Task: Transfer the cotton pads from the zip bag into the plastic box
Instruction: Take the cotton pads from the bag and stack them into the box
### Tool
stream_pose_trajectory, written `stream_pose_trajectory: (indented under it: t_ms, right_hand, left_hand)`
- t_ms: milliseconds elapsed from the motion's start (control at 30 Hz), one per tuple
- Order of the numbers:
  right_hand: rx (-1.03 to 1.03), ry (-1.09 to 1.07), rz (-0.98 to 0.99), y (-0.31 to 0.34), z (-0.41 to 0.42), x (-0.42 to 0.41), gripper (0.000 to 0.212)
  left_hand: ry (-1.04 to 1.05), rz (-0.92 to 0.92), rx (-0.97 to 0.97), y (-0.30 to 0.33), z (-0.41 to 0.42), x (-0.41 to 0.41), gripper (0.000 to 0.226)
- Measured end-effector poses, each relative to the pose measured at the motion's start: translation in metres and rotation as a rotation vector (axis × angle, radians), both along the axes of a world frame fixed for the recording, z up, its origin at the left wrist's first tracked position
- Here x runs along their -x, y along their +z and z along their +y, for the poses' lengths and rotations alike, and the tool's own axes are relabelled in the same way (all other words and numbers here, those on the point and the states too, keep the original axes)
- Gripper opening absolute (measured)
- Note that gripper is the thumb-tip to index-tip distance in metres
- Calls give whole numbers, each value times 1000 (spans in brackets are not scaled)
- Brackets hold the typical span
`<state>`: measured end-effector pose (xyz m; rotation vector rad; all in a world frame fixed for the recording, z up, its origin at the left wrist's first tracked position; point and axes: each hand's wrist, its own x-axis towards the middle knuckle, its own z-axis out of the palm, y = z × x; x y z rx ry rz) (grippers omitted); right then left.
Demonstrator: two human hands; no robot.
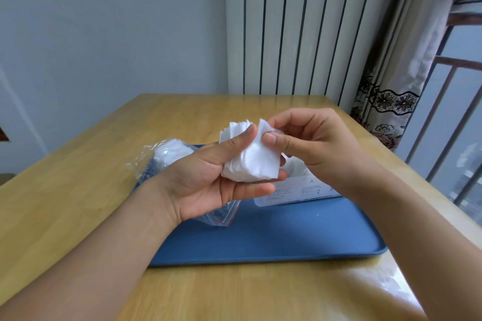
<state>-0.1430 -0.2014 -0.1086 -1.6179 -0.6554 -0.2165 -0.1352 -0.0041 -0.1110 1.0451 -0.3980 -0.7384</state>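
My left hand [208,177] holds a stack of white square cotton pads [255,161] above the blue tray, thumb pressed on top. My right hand [307,138] pinches the upper corner of the front pad between thumb and fingers. The clear zip bag [159,156], with more white pads inside, lies on the tray's left side behind my left hand; its red-lined opening [224,217] shows under my palm. The clear plastic box [297,190] with a printed label stands on the tray under my right hand, partly hidden.
A blue tray [273,240] sits on the wooden table [65,203]. A white radiator stands behind the table's far edge, with a patterned curtain [386,112] and a window railing at the right.
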Motion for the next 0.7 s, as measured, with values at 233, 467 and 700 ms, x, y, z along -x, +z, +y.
stream_pose_trajectory:
  t_ms: [233,467,700]
  right_hand:
    - [86,-186,-32,-7,7,-2,17]
    - [380,51,18,1,2,9,55]
    - [357,53,-11,1,7,12,38]
  left_hand:
    - [-26,-71,-20,-2,0,-1,54]
    - [-31,-267,-289,-5,2,2,46]
    - [11,-256,-264,-6,-3,0,55]
